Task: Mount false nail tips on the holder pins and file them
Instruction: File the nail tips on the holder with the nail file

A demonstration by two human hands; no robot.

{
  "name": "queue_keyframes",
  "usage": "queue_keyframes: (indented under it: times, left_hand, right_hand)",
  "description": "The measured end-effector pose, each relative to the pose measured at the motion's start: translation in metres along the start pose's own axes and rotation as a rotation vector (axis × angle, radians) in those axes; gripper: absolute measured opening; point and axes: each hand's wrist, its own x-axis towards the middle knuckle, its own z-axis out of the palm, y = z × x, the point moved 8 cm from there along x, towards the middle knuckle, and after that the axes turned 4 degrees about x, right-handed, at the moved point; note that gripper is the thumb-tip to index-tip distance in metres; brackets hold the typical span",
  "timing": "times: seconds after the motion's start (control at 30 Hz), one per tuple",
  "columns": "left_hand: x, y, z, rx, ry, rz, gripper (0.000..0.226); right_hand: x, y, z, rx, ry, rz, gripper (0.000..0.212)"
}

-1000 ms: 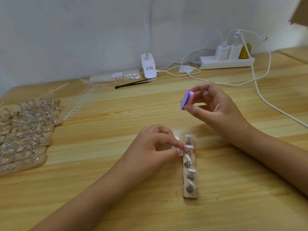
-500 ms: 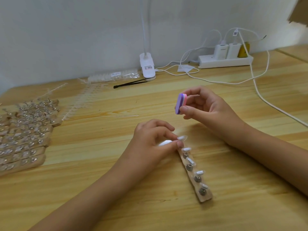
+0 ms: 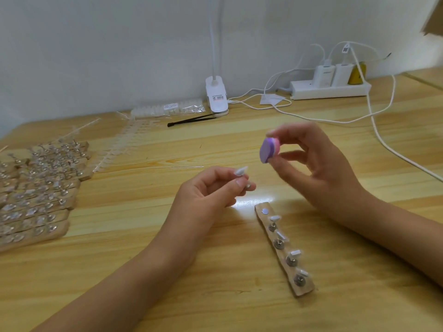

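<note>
The wooden holder strip (image 3: 305, 290) lies flat on the table (image 3: 239, 310). Its long side runs from near the hands back toward the person. Four shiny pins on it hold clear nail tips. Left of its far end, the left hand (image 3: 206, 195) pinches a lifted nail tip (image 3: 241, 171) pointing up and right. Above the strip, the right hand (image 3: 318, 168) pinches a soft, oval, purple-and-pink file block (image 3: 269, 152).

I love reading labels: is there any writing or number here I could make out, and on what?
No text can be quoted.
Lamp clip: printed sticker, too blurred to read.
Plastic bag: white sticker, too small.
Charger: faint grey mark, unreadable.
Cable tag: dark code square, no legible words.
</note>
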Motion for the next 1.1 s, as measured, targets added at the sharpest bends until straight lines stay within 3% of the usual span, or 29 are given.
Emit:
queue_keyframes:
  times: [0.1,0.23,0.7,1.1]
  left_hand:
    - [0.0,-0.001,0.001,-0.049,-0.037,-0.013,0.008]
    - [-0.002,0.001,0.003,-0.054,-0.069,0.002,0.01]
    - [-0.007,0.006,0.01,-0.04,-0.11,0.055,0.015]
    - [-0.009,0.007,0.012,-0.04,-0.114,0.068,0.017]
  right_hand:
    - [-0.005,-0.023,0.014,-0.317,-0.145,-0.297,0.022]
    - [-0.01,-0.031,0.021,-0.36,-0.157,-0.376,0.02]
    - [-0.004,-0.025,0.016,-0.223,-0.117,-0.248,0.022]
    - [-0.009,-0.03,0.022,-0.223,-0.153,-0.3,0.022]
